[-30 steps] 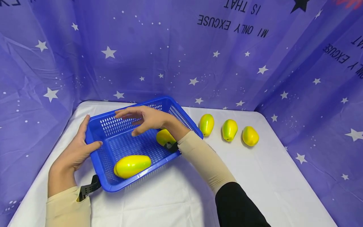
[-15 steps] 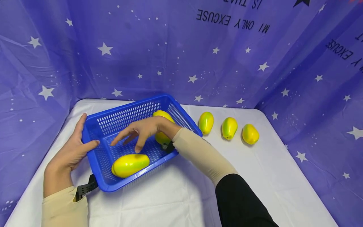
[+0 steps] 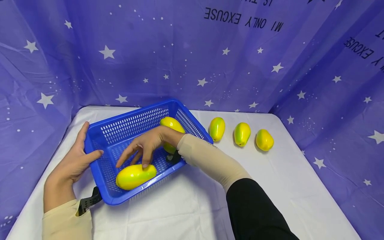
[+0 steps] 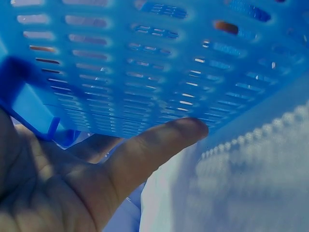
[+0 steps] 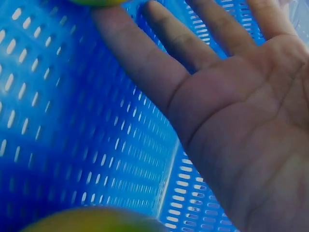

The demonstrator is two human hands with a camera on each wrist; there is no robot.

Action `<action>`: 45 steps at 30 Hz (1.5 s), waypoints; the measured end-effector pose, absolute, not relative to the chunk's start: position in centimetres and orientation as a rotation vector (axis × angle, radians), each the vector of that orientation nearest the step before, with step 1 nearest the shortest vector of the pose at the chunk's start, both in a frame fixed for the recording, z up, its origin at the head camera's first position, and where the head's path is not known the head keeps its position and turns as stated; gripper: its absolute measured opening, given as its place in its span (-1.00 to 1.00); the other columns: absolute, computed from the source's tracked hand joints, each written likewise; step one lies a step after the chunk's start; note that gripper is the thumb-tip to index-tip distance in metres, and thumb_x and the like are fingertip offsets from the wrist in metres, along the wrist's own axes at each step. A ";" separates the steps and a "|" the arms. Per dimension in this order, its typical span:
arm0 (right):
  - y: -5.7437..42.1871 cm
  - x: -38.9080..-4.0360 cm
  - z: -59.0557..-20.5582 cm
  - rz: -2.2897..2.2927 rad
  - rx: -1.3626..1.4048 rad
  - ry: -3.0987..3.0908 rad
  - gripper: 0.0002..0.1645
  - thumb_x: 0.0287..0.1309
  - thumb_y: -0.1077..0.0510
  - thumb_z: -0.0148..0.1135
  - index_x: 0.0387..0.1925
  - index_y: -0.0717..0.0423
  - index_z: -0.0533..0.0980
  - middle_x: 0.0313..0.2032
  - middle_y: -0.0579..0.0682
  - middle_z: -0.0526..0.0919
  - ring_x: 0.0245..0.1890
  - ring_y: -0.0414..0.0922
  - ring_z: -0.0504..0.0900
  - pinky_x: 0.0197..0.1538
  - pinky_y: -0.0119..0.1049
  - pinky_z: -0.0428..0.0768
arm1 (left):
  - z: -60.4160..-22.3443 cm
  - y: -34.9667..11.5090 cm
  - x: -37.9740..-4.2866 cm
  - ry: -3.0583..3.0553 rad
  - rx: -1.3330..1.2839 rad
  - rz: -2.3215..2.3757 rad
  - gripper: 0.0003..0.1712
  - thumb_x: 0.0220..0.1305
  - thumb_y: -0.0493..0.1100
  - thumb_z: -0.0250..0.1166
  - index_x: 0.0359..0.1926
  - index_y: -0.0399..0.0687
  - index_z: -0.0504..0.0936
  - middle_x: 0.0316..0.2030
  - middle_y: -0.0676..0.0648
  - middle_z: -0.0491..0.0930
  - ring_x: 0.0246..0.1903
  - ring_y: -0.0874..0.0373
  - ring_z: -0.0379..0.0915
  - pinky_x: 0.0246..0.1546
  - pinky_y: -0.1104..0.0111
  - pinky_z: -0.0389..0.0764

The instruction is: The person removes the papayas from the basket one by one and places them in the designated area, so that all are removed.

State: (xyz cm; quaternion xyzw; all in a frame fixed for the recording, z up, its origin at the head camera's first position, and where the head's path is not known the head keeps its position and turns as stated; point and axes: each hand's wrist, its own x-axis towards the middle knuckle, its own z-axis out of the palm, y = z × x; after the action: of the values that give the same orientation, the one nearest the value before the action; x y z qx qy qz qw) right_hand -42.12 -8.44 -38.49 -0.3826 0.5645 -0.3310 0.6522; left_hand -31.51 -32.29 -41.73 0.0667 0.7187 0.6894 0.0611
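My left hand [image 3: 70,160] grips the left end of a blue plastic basket [image 3: 94,160], thumb over the rim and fingers along the outer wall. In the left wrist view a finger lies against the slotted side. My right hand [image 3: 147,145] reaches down inside the basket, palm down, fingers spread and slightly bent. Its thumb tip meets the top of a yellow-green papaya [image 3: 135,178] lying along the near wall; the other fingertips hang just behind it. More yellow papaya [image 3: 172,124] shows on both sides of the right wrist, partly hidden by it.
Three more papayas stand in a row right of the basket on the white cloth: one near its corner [image 3: 217,129], a middle one [image 3: 242,134] and a right one [image 3: 264,140]. A purple star-printed curtain [image 3: 180,60] closes off the back and sides.
My right hand has lowered into the basket and moved toward the near papaya, its thumb now at the fruit. The left hand keeps its hold on the rim.
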 end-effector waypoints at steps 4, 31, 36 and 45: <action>-8.5 -42.1 -38.4 -0.700 -0.884 1.222 -0.03 -0.19 0.48 0.38 0.37 0.22 0.31 0.30 -0.07 0.41 0.21 0.00 0.44 0.14 -0.10 0.51 | -41.8 -32.4 -31.3 2.209 0.187 2.058 0.25 0.25 -0.42 0.16 0.44 0.66 -0.50 0.49 -0.26 -0.55 0.31 -0.57 -0.25 -0.19 0.49 0.56; -9.0 -40.6 -36.8 -0.673 -0.906 1.315 -0.11 -0.21 0.42 0.48 0.27 0.09 0.42 0.25 -0.16 0.40 0.06 0.11 0.54 -0.36 -0.06 0.67 | -41.4 -32.7 -31.4 2.255 0.188 2.008 0.25 0.28 -0.37 0.16 0.42 0.67 -0.56 0.50 -0.24 -0.53 0.34 -0.50 -0.20 -0.04 0.40 0.50; -8.8 -40.1 -36.8 -0.717 -0.958 1.381 -0.11 -0.26 0.38 0.49 0.24 0.09 0.45 0.22 -0.17 0.42 0.10 0.02 0.51 -0.21 0.02 0.66 | -41.6 -32.5 -31.6 2.256 0.230 2.001 0.23 0.29 -0.38 0.14 0.43 0.62 -0.58 0.50 -0.25 -0.51 0.34 -0.48 -0.18 -0.08 0.47 0.50; -6.9 -39.5 -32.8 -0.971 -1.162 1.626 -0.18 -0.14 0.36 0.38 0.27 0.26 0.39 0.23 -0.11 0.42 0.22 -0.22 0.31 0.17 -0.18 0.49 | -41.7 -32.5 -31.6 2.301 0.233 1.965 0.22 0.29 -0.37 0.13 0.43 0.58 -0.60 0.48 -0.18 -0.62 0.33 -0.50 -0.18 -0.11 0.48 0.52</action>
State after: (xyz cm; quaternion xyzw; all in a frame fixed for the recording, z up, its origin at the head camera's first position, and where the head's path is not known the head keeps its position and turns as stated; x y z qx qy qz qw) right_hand -39.50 -6.94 -32.80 -0.4688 0.6556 -0.3917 0.4439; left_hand -31.56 -32.49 -41.72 0.0766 0.7571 0.6466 0.0537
